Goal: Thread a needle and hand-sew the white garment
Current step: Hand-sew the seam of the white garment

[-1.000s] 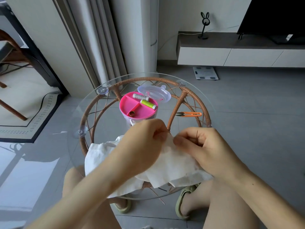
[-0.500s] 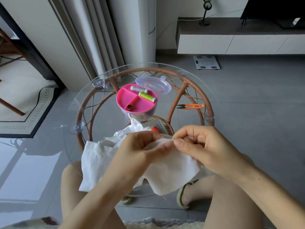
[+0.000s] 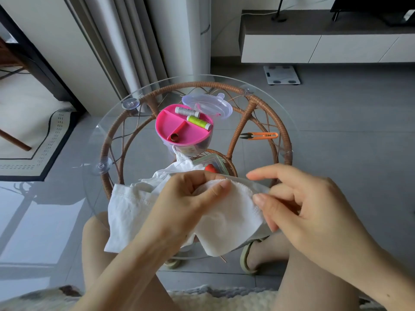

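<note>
The white garment lies bunched over the near edge of the round glass table and hangs towards my knees. My left hand grips its stitched hem from the left, thumb pressed on top. My right hand pinches the same hem at its right end between thumb and curled fingers, while the index finger sticks out straight above the cloth. No needle or thread shows in either hand. The two hands are a short span of hem apart.
A pink sewing-kit tray holds a grey spool, a green spool and a thimble; its clear lid lies behind. Orange snips lie to the right. A small case sits just beyond the garment.
The needle that stood up between my right fingers is no longer visible. My right index finger has straightened and lifted off the cloth. My left hand keeps its grip on the hem.
</note>
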The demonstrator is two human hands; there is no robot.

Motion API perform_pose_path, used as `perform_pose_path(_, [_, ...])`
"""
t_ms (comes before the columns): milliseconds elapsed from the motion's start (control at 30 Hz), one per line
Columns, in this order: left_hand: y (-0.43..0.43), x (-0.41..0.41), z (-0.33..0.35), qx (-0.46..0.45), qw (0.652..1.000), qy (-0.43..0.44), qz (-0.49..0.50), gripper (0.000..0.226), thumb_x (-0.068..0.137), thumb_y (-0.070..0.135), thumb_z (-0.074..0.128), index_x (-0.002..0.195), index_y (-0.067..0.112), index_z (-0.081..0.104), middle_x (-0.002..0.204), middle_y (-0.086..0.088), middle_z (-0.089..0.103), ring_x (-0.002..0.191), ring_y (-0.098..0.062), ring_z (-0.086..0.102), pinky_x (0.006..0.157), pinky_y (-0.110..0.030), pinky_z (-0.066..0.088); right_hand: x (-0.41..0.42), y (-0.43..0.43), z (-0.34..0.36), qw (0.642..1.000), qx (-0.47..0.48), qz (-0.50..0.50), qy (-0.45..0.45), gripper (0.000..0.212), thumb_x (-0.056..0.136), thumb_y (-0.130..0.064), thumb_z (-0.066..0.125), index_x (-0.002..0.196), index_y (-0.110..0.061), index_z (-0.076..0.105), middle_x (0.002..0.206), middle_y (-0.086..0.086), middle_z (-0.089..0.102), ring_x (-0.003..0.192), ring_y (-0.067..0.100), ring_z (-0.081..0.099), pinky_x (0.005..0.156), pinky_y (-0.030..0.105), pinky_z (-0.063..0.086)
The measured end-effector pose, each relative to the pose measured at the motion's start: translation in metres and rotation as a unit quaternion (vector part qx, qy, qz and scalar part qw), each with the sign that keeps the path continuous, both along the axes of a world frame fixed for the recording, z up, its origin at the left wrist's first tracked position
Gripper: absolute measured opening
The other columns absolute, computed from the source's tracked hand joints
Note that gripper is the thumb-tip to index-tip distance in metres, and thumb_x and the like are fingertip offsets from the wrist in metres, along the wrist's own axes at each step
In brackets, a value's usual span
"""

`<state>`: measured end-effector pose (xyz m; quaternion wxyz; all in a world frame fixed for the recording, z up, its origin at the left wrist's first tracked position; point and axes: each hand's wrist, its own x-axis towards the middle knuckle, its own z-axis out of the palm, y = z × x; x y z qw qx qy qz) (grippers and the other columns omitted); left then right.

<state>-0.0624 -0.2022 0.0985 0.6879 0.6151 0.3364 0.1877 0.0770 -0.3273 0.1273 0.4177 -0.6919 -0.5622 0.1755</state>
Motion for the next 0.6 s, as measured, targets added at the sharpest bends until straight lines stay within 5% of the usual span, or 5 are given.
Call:
perform_pose_path(67, [-0.001, 0.001, -0.001, 0.008, 1.000, 0.003, 0.005, 0.020, 0.071, 0.036, 0.070, 0.078, 0.018, 0.074, 0.075, -0.011, 0.072, 0.069, -0.022, 0.066, 0.066, -0.034, 0.050, -0.003, 0.001, -0.002, 1.000, -0.017, -0.003, 0.012, 0.002, 0.084, -0.030, 0.056, 0.082, -0.031, 0.056, 0.045, -0.014, 0.054, 0.041, 0.003, 0.045, 0.043, 0.013, 0.034])
perform_pose_path(167, [-0.003, 0.001, -0.002, 0.010, 1.000, -0.007, 0.012, 0.019, 0.072, 0.038, 0.069, 0.077, 0.020, 0.073, 0.072, -0.008, 0.071, 0.067, -0.020, 0.065, 0.064, -0.034, 0.048, -0.008, 0.005, -0.003, 0.999, -0.016, -0.032, 0.012, 0.012, 0.081, -0.018, 0.057, 0.069, -0.021, 0.060, 0.041, -0.014, 0.049, 0.039, 0.000, 0.040, 0.043, 0.003, 0.028])
perform_pose_path(600, [-0.003, 0.000, -0.005, 0.000, 0.999, -0.035, 0.019, 0.028, 0.065, 0.045, 0.068, 0.075, 0.020, 0.072, 0.071, -0.009, 0.069, 0.066, -0.022, 0.063, 0.065, -0.035, 0.047, -0.014, 0.010, 0.001, 0.998, -0.018, -0.053, 0.003, 0.016, 0.082, -0.012, 0.063, 0.067, -0.016, 0.061, 0.042, -0.013, 0.048, 0.040, -0.003, 0.042, 0.041, -0.002, 0.026])
